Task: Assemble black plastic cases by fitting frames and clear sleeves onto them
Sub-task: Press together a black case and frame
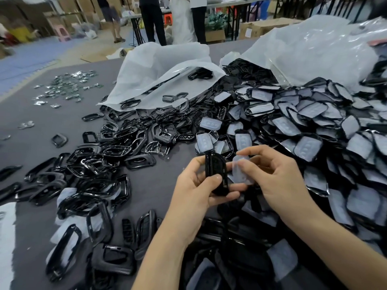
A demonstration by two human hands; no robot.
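Observation:
My left hand [196,191] grips a black plastic case [215,174], held upright on its edge above the grey table [159,181]. Just to its right, my right hand [272,174] pinches a clear sleeve [240,170] between thumb and fingers, its edge close against the case. A heap of loose black frames [117,147] lies to the left. On the right, a big pile of cases with clear sleeves [310,126] spreads out.
Two open white plastic bags [159,65] [314,51] spill parts at the back of the table. Small shiny packets [67,86] lie scattered far left. More black parts [230,248] pile up under my forearms. People stand by tables in the background.

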